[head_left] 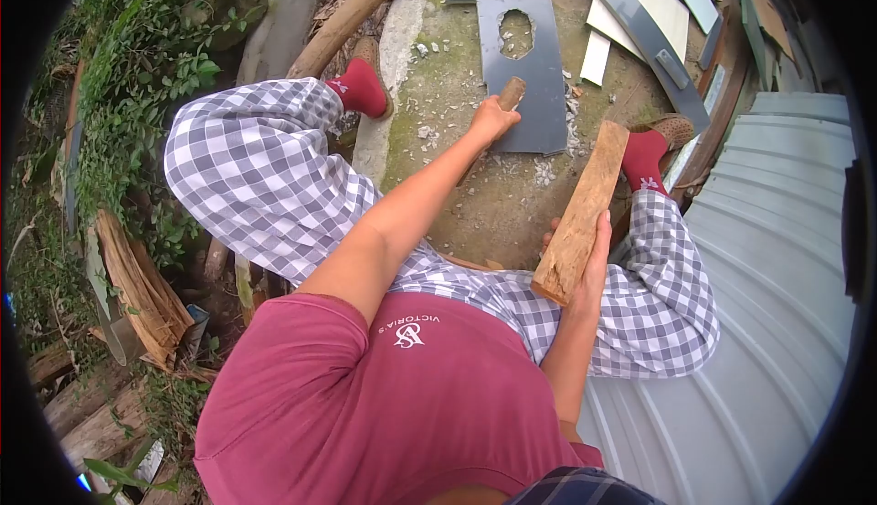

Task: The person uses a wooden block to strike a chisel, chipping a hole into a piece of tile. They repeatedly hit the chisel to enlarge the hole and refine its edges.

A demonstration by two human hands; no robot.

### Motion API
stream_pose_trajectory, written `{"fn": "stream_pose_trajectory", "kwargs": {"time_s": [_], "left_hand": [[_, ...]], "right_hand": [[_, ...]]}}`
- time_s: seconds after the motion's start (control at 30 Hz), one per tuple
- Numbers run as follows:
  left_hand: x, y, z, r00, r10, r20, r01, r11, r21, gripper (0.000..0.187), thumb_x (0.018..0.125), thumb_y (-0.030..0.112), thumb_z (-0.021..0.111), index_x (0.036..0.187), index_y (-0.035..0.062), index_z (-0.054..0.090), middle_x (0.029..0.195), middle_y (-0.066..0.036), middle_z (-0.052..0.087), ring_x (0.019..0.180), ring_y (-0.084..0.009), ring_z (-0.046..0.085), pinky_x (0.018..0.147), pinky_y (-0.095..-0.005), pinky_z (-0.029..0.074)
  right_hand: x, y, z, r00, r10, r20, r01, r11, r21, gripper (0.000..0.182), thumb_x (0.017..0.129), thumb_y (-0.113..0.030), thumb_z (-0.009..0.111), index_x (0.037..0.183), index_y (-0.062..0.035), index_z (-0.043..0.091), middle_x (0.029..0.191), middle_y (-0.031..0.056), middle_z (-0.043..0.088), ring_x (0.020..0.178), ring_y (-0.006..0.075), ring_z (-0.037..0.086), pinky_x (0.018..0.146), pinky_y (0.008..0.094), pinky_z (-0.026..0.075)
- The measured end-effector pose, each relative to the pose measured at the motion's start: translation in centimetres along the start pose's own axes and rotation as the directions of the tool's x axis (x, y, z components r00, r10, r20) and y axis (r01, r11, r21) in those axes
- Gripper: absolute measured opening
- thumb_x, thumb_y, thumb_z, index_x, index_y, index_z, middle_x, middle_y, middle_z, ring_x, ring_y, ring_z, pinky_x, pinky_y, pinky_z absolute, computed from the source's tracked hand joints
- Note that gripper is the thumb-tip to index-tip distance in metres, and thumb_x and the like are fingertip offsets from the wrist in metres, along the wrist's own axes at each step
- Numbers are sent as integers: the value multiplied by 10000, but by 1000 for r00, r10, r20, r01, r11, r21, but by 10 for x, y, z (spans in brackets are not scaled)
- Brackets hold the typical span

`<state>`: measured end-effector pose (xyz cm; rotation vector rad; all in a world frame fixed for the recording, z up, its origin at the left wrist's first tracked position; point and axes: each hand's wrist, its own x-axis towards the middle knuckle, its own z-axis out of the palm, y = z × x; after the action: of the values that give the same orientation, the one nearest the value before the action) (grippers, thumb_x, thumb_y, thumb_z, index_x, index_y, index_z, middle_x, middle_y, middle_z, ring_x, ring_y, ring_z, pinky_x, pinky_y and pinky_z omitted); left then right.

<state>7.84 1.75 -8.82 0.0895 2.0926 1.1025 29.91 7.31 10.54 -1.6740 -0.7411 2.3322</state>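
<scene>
My left hand (496,121) is closed round a short, thick wooden handle (513,93), whose rounded end sticks out past the fingers. What lies at its other end is mostly hidden by my forearm. Beneath that hand is a dark grey flat panel (534,121) with a ragged hole in its upper part, lying on the ground. My right hand (592,263) grips a long, rough wooden block (585,208) near its lower end. The block tilts up and to the right, its far end close to my right foot.
Grey and cream panel strips (639,12) are piled at the top right. Corrugated metal sheeting (758,231) covers the right side. A curved log (365,12) lies beyond my left foot. Split wood (142,290) and leafy plants (137,121) are at the left. Pale chips litter the concrete.
</scene>
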Motion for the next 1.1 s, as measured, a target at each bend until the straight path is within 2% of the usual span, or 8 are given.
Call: {"fn": "stream_pose_trajectory", "kwargs": {"time_s": [0.07, 0.2, 0.23, 0.3, 0.43, 0.77, 0.87, 1.1], "left_hand": [[8, 0, -10, 995, -50, -83, 37, 988, -148, 367, 668, 212, 689, 952, -2, 599, 664, -91, 608, 496, -165, 576, 442, -315, 464], [14, -10, -27, 976, -213, -52, 182, 918, -354, 261, 697, 180, 681, 880, 7, 611, 668, -69, 604, 510, -144, 581, 395, -280, 454], [14, -15, -28, 976, -213, -51, 182, 917, -354, 261, 697, 180, 681, 880, 7, 611, 668, -69, 604, 510, -144, 581, 395, -280, 454], [15, -26, -28, 930, -361, 75, 364, 870, -333, 264, 709, 183, 685, 864, -14, 602, 670, -79, 602, 509, -153, 580, 400, -281, 460], [-2, -27, -11, 918, -380, 115, 397, 871, -289, 286, 714, 189, 690, 862, -38, 598, 671, -93, 599, 509, -157, 581, 399, -288, 458], [9, -12, -35, 907, -285, 311, 333, 936, -114, 328, 734, 209, 711, 872, -53, 570, 682, -98, 598, 493, -151, 573, 399, -282, 469], [9, 4, -46, 857, -161, 489, 259, 956, -139, 232, 749, 209, 707, 783, 22, 575, 689, -49, 589, 542, -116, 557, 475, -235, 486], [2, 42, -27, 914, 17, 405, -10, 1000, -19, 320, 693, 267, 720, 849, 9, 611, 695, -71, 629, 531, -134, 592, 472, -274, 481]], "right_hand": [[0, 0, 0, 1000, 12, 11, -12, 1000, 7, 623, 854, -614, 474, 1077, -33, 501, 837, 127, 582, 627, 220, 599, 499, 311, 507], [2, 1, 0, 999, -6, 32, 6, 1000, 18, 625, 852, -615, 478, 1075, -32, 503, 836, 127, 581, 627, 220, 597, 496, 309, 505], [1, 1, 1, 1000, -5, 18, 4, 1000, 9, 627, 850, -617, 479, 1073, -32, 504, 830, 126, 581, 626, 221, 597, 495, 309, 504], [2, 1, 1, 1000, -2, 2, 2, 1000, 1, 629, 849, -619, 481, 1072, -31, 506, 824, 125, 581, 624, 221, 596, 494, 310, 503], [3, 2, -1, 1000, 2, -4, -2, 1000, 2, 626, 847, -620, 482, 1067, -35, 511, 821, 125, 583, 624, 225, 597, 498, 314, 503], [1, 1, 2, 1000, -2, -7, 2, 1000, 0, 613, 848, -616, 482, 1066, -44, 521, 803, 124, 589, 617, 228, 597, 503, 316, 503], [0, -1, 6, 999, -15, -29, 15, 1000, -2, 604, 852, -608, 486, 1068, -45, 524, 790, 124, 591, 622, 229, 602, 514, 318, 506], [15, 7, -8, 999, -39, -17, 39, 999, 0, 579, 860, -574, 509, 1065, -33, 539, 792, 124, 601, 648, 224, 617, 555, 318, 518]]}}
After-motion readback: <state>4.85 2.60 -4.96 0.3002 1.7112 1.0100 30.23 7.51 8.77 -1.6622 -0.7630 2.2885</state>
